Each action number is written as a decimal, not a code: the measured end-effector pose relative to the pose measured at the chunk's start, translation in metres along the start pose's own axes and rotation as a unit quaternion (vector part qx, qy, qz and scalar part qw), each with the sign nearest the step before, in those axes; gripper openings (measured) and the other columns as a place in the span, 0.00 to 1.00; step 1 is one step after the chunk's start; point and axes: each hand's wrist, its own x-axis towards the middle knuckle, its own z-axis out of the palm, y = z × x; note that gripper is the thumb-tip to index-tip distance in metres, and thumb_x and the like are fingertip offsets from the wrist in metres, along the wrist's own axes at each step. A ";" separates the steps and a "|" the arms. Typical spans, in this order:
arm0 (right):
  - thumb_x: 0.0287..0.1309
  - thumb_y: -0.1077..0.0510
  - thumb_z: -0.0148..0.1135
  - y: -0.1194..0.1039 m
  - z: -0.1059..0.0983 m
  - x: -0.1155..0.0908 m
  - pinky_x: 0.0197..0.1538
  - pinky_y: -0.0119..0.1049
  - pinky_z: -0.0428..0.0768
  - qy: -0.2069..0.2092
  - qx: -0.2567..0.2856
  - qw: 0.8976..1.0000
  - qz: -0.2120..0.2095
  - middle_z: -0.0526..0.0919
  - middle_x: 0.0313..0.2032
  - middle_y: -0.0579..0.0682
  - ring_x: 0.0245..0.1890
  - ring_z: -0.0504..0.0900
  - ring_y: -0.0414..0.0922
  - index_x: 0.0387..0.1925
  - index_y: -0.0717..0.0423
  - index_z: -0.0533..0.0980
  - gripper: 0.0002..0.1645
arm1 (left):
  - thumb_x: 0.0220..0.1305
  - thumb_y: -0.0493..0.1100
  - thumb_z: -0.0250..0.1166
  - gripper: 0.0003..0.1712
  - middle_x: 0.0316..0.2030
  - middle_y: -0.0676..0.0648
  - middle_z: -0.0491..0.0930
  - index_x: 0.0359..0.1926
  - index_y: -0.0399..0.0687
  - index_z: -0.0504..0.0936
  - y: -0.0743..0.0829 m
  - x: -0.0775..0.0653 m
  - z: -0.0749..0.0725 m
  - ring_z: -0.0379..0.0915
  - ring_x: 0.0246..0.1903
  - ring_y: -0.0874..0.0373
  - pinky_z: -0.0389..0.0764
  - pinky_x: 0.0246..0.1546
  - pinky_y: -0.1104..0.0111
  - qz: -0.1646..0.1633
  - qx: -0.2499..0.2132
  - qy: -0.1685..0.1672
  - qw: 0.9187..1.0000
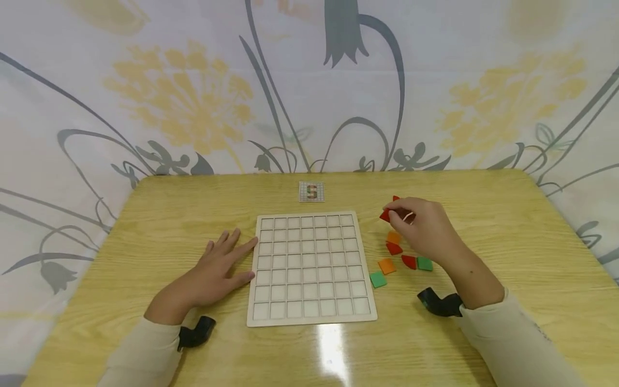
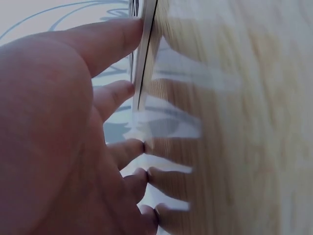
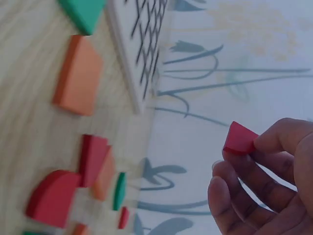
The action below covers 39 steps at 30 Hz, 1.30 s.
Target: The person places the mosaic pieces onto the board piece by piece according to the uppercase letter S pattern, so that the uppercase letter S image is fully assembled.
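Note:
A white grid board [image 1: 309, 247] with square cells lies flat on the table. My left hand [image 1: 215, 271] is spread at its left side, thumb and a finger touching the board's edge; the left wrist view shows the fingertips [image 2: 139, 147] on the wood. Beyond the board's right edge, my right hand [image 1: 423, 226] pinches a red tile [image 1: 385, 215] between thumb and finger, raised above the table. In the right wrist view that red tile [image 3: 239, 139] shows a curved side. Below this hand lie orange tiles [image 1: 387, 266], green tiles [image 1: 378, 279] and red quarter-round tiles [image 1: 409, 262].
A small pattern card [image 1: 311, 191] with a coloured figure on a grid lies behind the board. Another red tile [image 1: 396, 198] is partly visible past my right hand. A flowered curtain [image 1: 309, 86] hangs along the table's back edge.

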 end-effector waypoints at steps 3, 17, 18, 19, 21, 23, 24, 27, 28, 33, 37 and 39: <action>0.67 0.64 0.58 -0.012 0.000 0.006 0.36 0.31 0.81 -0.003 0.012 1.000 -0.022 0.88 0.40 0.55 0.34 0.83 0.47 0.44 0.61 0.85 0.11 | 0.72 0.59 0.59 0.39 0.78 0.31 0.40 0.78 0.58 0.57 0.000 0.000 0.001 0.30 0.77 0.29 0.33 0.71 0.32 -0.007 0.001 -0.002 1.000; 0.65 0.63 0.61 -0.048 0.016 0.027 0.36 0.32 0.82 -0.003 0.053 0.997 -0.061 0.88 0.38 0.50 0.33 0.83 0.43 0.43 0.58 0.85 0.09 | 0.72 0.59 0.58 0.40 0.78 0.31 0.38 0.79 0.58 0.56 0.002 0.001 0.002 0.27 0.77 0.30 0.30 0.70 0.32 0.000 -0.002 -0.006 1.000; 0.66 0.63 0.61 -0.050 0.017 0.028 0.37 0.32 0.82 -0.004 0.059 0.996 -0.060 0.88 0.38 0.50 0.33 0.83 0.43 0.43 0.58 0.85 0.09 | 0.72 0.58 0.59 0.40 0.78 0.31 0.38 0.79 0.58 0.56 0.002 0.001 0.002 0.27 0.77 0.30 0.30 0.71 0.32 0.000 -0.003 -0.007 1.000; 0.66 0.63 0.61 -0.052 0.018 0.029 0.37 0.32 0.82 -0.004 0.061 0.996 -0.060 0.89 0.38 0.50 0.33 0.84 0.43 0.43 0.58 0.85 0.09 | 0.72 0.58 0.59 0.40 0.78 0.31 0.38 0.79 0.58 0.56 0.003 0.001 0.002 0.27 0.77 0.30 0.30 0.71 0.32 -0.001 -0.004 -0.007 1.000; 0.66 0.63 0.61 -0.055 0.021 0.032 0.37 0.31 0.82 -0.001 0.071 0.996 -0.060 0.89 0.38 0.50 0.34 0.84 0.43 0.44 0.58 0.85 0.09 | 0.72 0.58 0.59 0.40 0.78 0.31 0.38 0.79 0.58 0.56 0.004 0.002 0.002 0.27 0.77 0.30 0.30 0.71 0.33 -0.002 -0.003 -0.006 1.000; 0.66 0.62 0.62 -0.058 0.024 0.035 0.36 0.31 0.83 0.005 0.084 0.994 -0.063 0.89 0.39 0.50 0.34 0.85 0.43 0.44 0.58 0.85 0.09 | 0.72 0.58 0.59 0.40 0.78 0.32 0.38 0.79 0.59 0.56 0.004 0.002 0.002 0.27 0.77 0.31 0.30 0.71 0.33 -0.003 0.001 -0.006 1.000; 0.66 0.63 0.62 -0.059 0.026 0.036 0.36 0.31 0.83 0.010 0.090 0.994 -0.066 0.89 0.39 0.51 0.34 0.85 0.43 0.44 0.58 0.85 0.10 | 0.72 0.59 0.59 0.40 0.79 0.32 0.38 0.79 0.60 0.56 0.004 0.003 0.002 0.27 0.77 0.31 0.30 0.71 0.33 -0.004 0.001 -0.006 1.000; 0.65 0.64 0.62 -0.063 0.034 0.038 0.36 0.31 0.83 0.029 0.108 0.990 -0.081 0.89 0.40 0.53 0.35 0.86 0.44 0.45 0.60 0.85 0.10 | 0.71 0.60 0.60 0.40 0.79 0.33 0.38 0.78 0.60 0.56 0.004 0.004 0.003 0.27 0.77 0.31 0.30 0.71 0.33 -0.005 0.002 -0.006 1.000; 0.65 0.64 0.62 -0.064 0.036 0.039 0.36 0.32 0.84 0.035 0.111 0.990 -0.084 0.89 0.39 0.53 0.35 0.86 0.44 0.44 0.61 0.85 0.10 | 0.71 0.60 0.60 0.41 0.79 0.33 0.37 0.78 0.61 0.56 0.004 0.003 0.003 0.27 0.77 0.31 0.30 0.71 0.34 -0.006 0.001 -0.007 1.000; 0.64 0.65 0.62 -0.066 0.047 0.044 0.38 0.33 0.85 0.056 0.121 0.987 -0.093 0.89 0.39 0.54 0.34 0.87 0.45 0.44 0.62 0.85 0.10 | 0.71 0.60 0.60 0.41 0.79 0.32 0.37 0.79 0.61 0.56 0.004 0.001 0.004 0.27 0.77 0.31 0.30 0.71 0.34 -0.010 0.002 -0.010 1.000; 0.64 0.65 0.63 -0.067 0.052 0.047 0.39 0.37 0.86 0.053 0.134 0.986 -0.086 0.89 0.38 0.55 0.34 0.87 0.47 0.45 0.62 0.85 0.10 | 0.72 0.60 0.59 0.41 0.79 0.33 0.37 0.79 0.62 0.54 0.004 0.001 0.003 0.26 0.77 0.31 0.30 0.71 0.33 -0.005 0.007 -0.009 1.000; 0.64 0.65 0.63 -0.066 0.056 0.047 0.40 0.38 0.86 0.043 0.140 0.986 -0.076 0.89 0.40 0.56 0.34 0.87 0.47 0.46 0.62 0.85 0.11 | 0.72 0.60 0.58 0.41 0.79 0.33 0.36 0.79 0.62 0.53 0.003 0.001 0.003 0.25 0.77 0.31 0.29 0.71 0.33 -0.005 0.008 -0.010 1.000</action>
